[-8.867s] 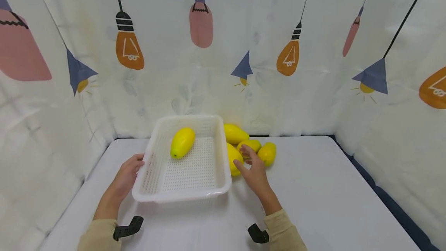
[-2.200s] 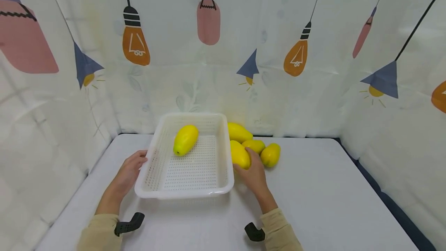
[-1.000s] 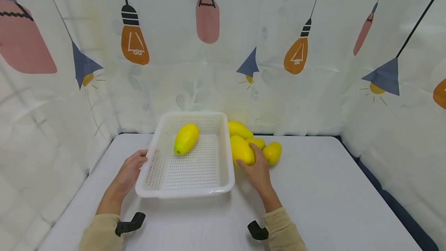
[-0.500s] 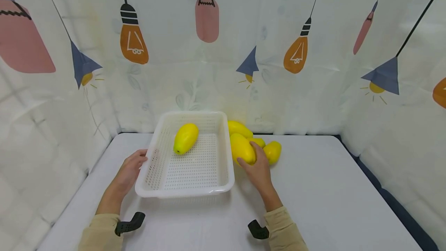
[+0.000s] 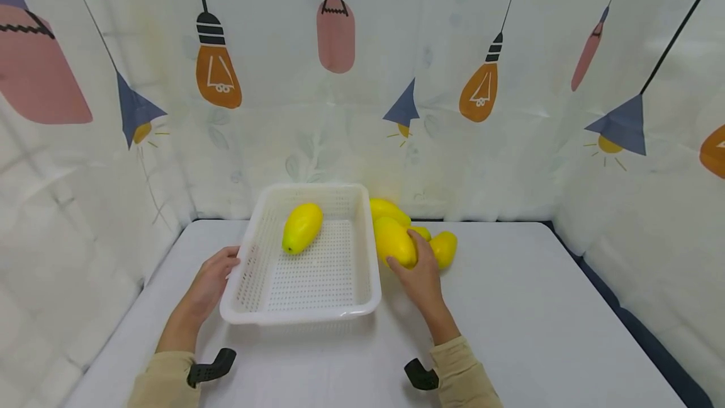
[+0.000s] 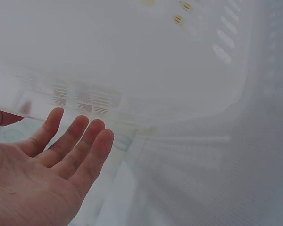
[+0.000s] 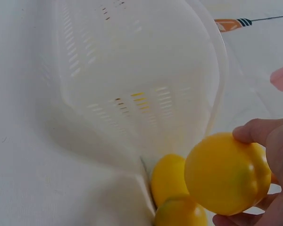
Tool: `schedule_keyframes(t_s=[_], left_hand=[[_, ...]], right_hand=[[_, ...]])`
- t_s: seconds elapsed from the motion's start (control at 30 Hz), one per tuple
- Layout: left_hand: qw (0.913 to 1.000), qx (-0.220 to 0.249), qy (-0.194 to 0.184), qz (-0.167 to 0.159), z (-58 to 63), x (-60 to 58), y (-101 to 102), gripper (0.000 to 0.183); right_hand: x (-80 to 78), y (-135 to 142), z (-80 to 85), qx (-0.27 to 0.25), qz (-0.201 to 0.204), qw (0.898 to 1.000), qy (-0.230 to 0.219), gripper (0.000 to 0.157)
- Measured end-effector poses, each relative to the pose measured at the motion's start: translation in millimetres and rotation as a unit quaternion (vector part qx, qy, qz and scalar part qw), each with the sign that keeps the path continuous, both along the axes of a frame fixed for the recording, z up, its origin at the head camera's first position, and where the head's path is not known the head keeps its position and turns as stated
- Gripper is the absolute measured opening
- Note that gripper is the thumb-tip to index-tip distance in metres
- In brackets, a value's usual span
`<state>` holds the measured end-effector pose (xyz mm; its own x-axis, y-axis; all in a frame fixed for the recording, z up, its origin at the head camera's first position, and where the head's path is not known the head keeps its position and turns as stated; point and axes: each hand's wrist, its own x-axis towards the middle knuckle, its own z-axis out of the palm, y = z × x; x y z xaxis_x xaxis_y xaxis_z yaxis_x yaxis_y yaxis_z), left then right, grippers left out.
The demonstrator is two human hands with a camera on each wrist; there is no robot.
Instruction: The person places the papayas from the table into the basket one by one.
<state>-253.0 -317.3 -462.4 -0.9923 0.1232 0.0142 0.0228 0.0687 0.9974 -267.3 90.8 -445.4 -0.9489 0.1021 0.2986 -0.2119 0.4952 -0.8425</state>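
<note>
My left hand (image 5: 211, 281) holds the left side of a white perforated plastic basket (image 5: 300, 317). In the left wrist view its fingers (image 6: 92, 148) lie under the basket's side, with the thumb at the rim. One yellow mango (image 5: 303, 228) with a greenish tip lies inside, towards the back left. Just right of the basket, my right hand (image 5: 421, 279) grips a large yellow mango (image 5: 393, 242) between thumb and fingers; the right wrist view shows this mango (image 7: 224, 174) above two others. Behind it sit more yellow mangoes (image 5: 444, 249), partly hidden by the held one and the basket.
A white-covered table (image 5: 538, 307) carries everything. Its back edge meets a hanging curtain (image 5: 266, 137) printed with lamps and bulbs, which also runs along both sides. Black straps (image 5: 212, 367) sit around the wrists over beige sleeves.
My right hand, spread above the fruit at first, has closed around the large mango and shifted it slightly up and right, over the one behind. The left hand has stayed at the basket.
</note>
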Motion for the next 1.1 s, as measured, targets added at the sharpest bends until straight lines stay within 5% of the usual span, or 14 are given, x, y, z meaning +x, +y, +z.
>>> schedule_keyframes(t_s=[1.1], left_hand=[[1.0000,-0.003,-0.001,-0.001,-1.6,-2.1,-1,0.036]], right_hand=[[-4.3,-2,14.6,0.016,0.004,0.998,0.067,0.067]])
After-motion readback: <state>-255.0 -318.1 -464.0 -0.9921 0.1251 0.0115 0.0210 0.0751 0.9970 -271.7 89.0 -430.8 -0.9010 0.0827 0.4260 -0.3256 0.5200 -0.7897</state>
